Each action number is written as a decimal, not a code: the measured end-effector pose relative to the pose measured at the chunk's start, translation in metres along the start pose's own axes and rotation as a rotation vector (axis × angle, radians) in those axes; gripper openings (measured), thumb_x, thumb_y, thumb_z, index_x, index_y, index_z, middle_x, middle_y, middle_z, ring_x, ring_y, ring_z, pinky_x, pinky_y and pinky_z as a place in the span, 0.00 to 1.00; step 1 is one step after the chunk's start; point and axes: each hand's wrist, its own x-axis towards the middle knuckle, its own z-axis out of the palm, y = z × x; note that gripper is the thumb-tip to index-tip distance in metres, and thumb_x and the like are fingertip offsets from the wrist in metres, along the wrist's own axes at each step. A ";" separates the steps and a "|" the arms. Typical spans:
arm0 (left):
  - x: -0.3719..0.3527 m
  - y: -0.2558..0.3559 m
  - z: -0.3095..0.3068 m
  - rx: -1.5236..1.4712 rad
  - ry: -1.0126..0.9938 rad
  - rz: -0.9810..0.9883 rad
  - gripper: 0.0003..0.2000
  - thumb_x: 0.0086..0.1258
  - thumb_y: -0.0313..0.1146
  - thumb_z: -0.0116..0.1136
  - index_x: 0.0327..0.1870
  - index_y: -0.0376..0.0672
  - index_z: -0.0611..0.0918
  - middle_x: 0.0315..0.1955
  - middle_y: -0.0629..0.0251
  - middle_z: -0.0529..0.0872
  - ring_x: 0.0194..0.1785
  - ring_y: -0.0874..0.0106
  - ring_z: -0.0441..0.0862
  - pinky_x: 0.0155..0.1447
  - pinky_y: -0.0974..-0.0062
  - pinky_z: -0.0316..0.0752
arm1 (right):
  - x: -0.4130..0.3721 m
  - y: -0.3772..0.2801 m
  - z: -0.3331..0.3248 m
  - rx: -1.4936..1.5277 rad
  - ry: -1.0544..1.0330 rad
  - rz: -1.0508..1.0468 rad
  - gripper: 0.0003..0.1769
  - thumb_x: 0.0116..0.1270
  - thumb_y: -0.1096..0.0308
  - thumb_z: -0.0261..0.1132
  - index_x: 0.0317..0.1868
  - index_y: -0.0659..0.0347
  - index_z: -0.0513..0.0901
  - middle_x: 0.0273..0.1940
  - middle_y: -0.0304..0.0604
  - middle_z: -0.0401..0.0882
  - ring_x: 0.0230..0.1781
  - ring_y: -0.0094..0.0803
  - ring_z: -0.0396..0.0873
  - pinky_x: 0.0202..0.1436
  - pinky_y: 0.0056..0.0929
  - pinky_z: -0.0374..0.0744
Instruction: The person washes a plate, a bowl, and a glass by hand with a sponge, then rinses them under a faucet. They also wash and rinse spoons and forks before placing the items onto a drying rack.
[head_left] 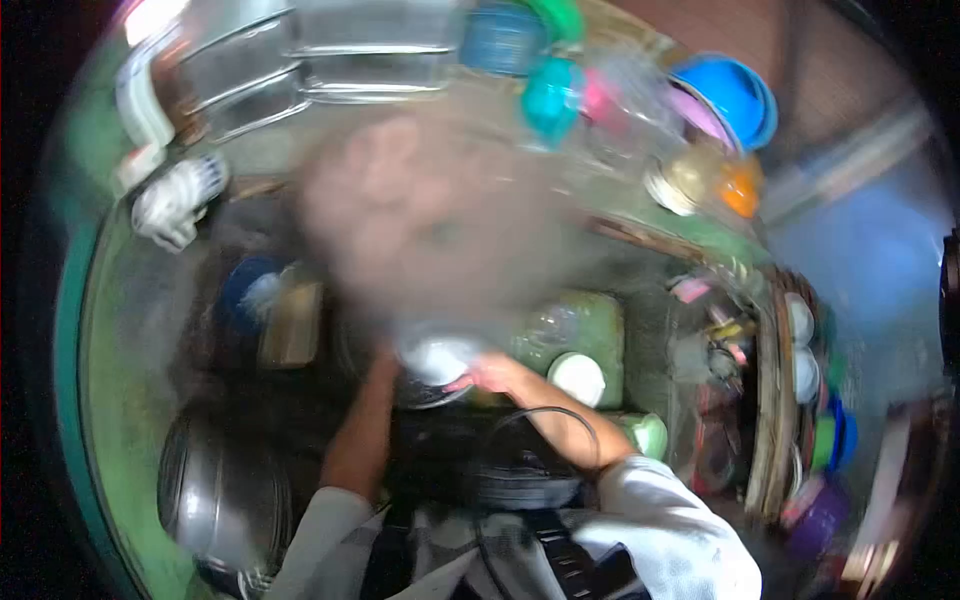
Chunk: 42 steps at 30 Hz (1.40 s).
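Both of my forearms reach forward to a round, shiny metal vessel (438, 362) with something pale in it. My right hand (487, 373) is closed at the vessel's right rim. At its left side is my left hand (385, 362), dark and blurred, its fingers hidden. A large pinkish-brown smear covers the area just beyond the vessel and hides what lies there. A white round lid or bowl (577, 380) rests on a green board (605, 335) to the right of my right hand.
Large metal tins (375, 45) stand at the back left. Blue tubs (735, 100) and a teal container (552, 100) are at the back right. A big metal pot (225, 500) is at lower left, a wooden block (292, 325) above it. Wooden planks (768, 400) edge the right side.
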 end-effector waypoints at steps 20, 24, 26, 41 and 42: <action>-0.122 -0.027 -0.083 0.497 -0.055 0.234 0.20 0.73 0.52 0.45 0.47 0.44 0.77 0.41 0.70 0.79 0.41 0.76 0.74 0.44 0.76 0.69 | -0.507 -0.021 -0.232 0.383 0.823 -1.636 0.30 0.68 0.51 0.58 0.64 0.58 0.63 0.62 0.46 0.68 0.58 0.48 0.71 0.54 0.52 0.74; -0.218 -0.013 -0.007 0.517 0.222 0.091 0.19 0.71 0.54 0.44 0.44 0.49 0.77 0.34 0.73 0.78 0.34 0.77 0.73 0.33 0.76 0.66 | -0.563 -0.032 -0.367 0.249 1.065 -1.618 0.27 0.70 0.54 0.57 0.64 0.56 0.64 0.65 0.47 0.66 0.62 0.46 0.68 0.58 0.52 0.71; -0.243 -0.017 0.007 0.533 0.289 0.091 0.17 0.71 0.54 0.44 0.43 0.53 0.77 0.29 0.76 0.76 0.30 0.78 0.70 0.32 0.74 0.64 | -0.589 -0.053 -0.425 0.265 0.981 -1.750 0.25 0.71 0.56 0.54 0.64 0.59 0.65 0.65 0.47 0.66 0.64 0.43 0.66 0.64 0.51 0.65; -0.293 -0.045 0.016 0.486 0.450 0.061 0.13 0.69 0.54 0.48 0.35 0.58 0.77 0.21 0.83 0.71 0.24 0.82 0.68 0.26 0.81 0.58 | -0.691 -0.118 -0.578 -0.077 1.664 -1.573 0.26 0.73 0.57 0.49 0.64 0.67 0.63 0.58 0.53 0.72 0.57 0.49 0.70 0.60 0.46 0.69; -0.295 -0.044 0.039 0.526 0.458 0.030 0.13 0.70 0.52 0.47 0.36 0.56 0.78 0.22 0.81 0.72 0.24 0.81 0.68 0.26 0.79 0.59 | -0.703 -0.116 -0.583 -0.029 1.524 -1.583 0.29 0.72 0.56 0.50 0.65 0.69 0.61 0.61 0.54 0.68 0.60 0.47 0.67 0.63 0.44 0.66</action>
